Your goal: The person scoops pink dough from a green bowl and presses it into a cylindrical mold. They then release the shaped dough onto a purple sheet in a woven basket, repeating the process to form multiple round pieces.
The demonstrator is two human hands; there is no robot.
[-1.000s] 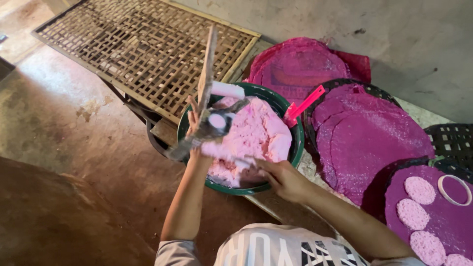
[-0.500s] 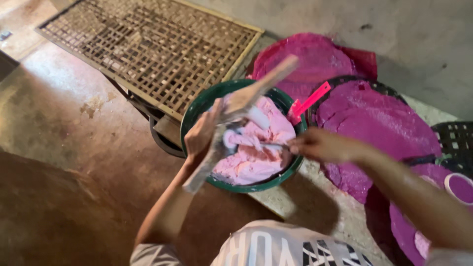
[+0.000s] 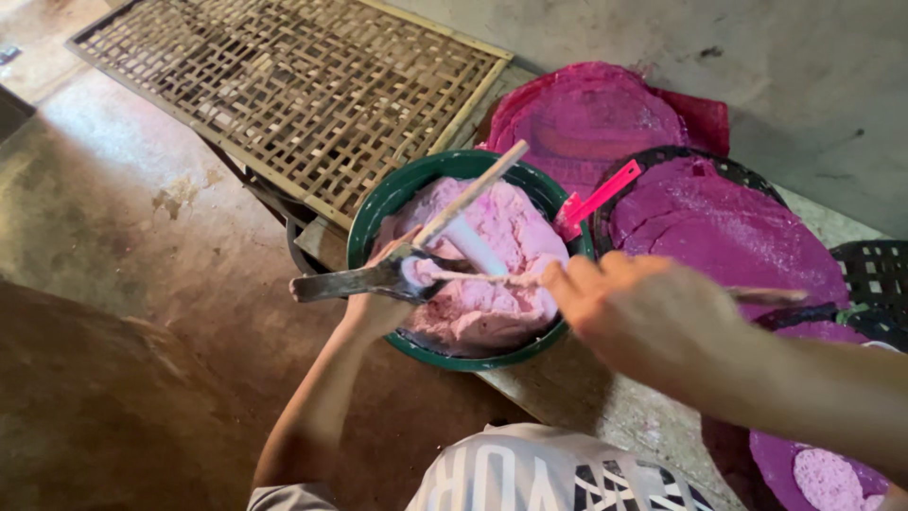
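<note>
1. The left hand (image 3: 378,303) is closed around a metal ladle (image 3: 355,281), fingers wrapped about its handle near the cup, at the near-left rim of a green bowl (image 3: 374,213).
2. The ladle's dark handle sticks out to the left past the bowl's rim, and its cup end sits over the pink dough (image 3: 492,265) that fills the bowl.
3. A pale wooden stick (image 3: 473,194) slants up and to the right from the left hand, across the dough toward the far rim.
4. The right hand (image 3: 629,308) is blurred, just right of the bowl; it is pinched around a thin stick (image 3: 766,295) that lies level, one end reaching to the ladle's cup, the other poking out to the right over a mat.
5. The bowl sits on a rough bench edge (image 3: 586,407), in front of the person's white shirt (image 3: 530,473).
6. A pink plastic scraper (image 3: 596,201) leans on the bowl's right rim.
7. Round purple mats (image 3: 728,237) lie to the right and behind the bowl, on dark plastic trays (image 3: 875,270).
8. A flat pink disc (image 3: 828,478) rests on a mat at the lower right.
9. A woven bamboo rack (image 3: 293,85) lies beyond the bowl, upper left.
</note>
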